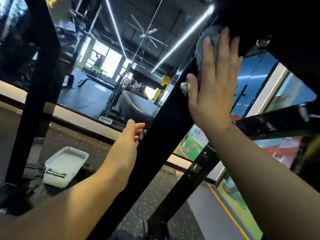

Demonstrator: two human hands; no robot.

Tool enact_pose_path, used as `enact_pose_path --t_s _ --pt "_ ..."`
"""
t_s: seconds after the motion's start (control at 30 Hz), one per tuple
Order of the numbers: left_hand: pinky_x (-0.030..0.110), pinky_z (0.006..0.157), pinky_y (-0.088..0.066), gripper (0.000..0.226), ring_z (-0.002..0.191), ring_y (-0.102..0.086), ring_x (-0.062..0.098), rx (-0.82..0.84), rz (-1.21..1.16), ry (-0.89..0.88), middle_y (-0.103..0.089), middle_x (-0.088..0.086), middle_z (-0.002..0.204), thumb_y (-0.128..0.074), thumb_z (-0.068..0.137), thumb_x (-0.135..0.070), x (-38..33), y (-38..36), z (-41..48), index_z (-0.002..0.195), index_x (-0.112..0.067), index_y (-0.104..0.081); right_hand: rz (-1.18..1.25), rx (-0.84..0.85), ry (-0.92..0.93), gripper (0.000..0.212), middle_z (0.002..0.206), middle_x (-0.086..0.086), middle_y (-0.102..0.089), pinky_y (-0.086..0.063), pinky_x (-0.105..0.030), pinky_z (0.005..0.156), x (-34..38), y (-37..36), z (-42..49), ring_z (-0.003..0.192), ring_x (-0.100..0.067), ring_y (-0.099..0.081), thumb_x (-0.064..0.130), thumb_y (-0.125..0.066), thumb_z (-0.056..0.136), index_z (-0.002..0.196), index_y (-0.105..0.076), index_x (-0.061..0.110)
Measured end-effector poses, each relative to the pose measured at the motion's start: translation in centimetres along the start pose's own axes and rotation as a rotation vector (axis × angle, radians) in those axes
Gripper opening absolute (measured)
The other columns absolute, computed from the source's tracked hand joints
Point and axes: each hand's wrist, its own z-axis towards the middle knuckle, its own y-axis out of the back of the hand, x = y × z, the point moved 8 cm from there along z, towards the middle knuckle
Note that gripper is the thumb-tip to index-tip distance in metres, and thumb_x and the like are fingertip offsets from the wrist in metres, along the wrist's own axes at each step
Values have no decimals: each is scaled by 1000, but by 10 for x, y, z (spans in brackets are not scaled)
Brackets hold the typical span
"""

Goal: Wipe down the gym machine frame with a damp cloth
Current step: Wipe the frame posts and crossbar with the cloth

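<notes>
A glossy black slanted bar of the gym machine frame (pixel 166 122) runs from the bottom centre up to the top right. My right hand (pixel 214 84) lies flat with straight fingers on a grey fluffy cloth (pixel 206 44), pressing it against the upper part of that bar. Most of the cloth is hidden under the palm. Lower down, my left hand (pixel 129 135) reaches to the left edge of the same bar, its fingers partly hidden behind it.
A white plastic tub (pixel 65 166) sits on the speckled dark floor at lower left. Another black upright (pixel 38 84) stands at left, a second slanted bar (pixel 188 184) at lower right. A mirror wall (pixel 107 66) is behind.
</notes>
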Motion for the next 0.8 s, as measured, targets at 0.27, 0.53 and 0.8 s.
enact_pose_path --t_s 0.27,0.53,0.8 --pt "24 76 -43 51 92 -58 13 -184 -7 137 -65 4 101 -20 101 -42 111 75 -12 102 -15 -64 29 217 166 56 150 -11 -21 -5 -44 118 98 -53 -175 142 -31 -8 29 -48 93 144 -28 20" --pt "26 79 -46 52 85 -61 10 -231 98 256 -68 -4 87 -17 102 -40 199 144 -26 89 -22 -63 24 387 315 67 161 -5 9 5 -41 120 183 -98 -341 148 -24 8 28 -49 90 151 -23 21" --pt "23 84 -43 55 105 -57 14 -147 275 411 -61 4 114 -9 102 -42 266 191 -52 107 -19 -58 121 613 517 74 158 3 -12 10 -38 119 262 -132 -477 148 -25 5 20 -36 81 152 -16 14"
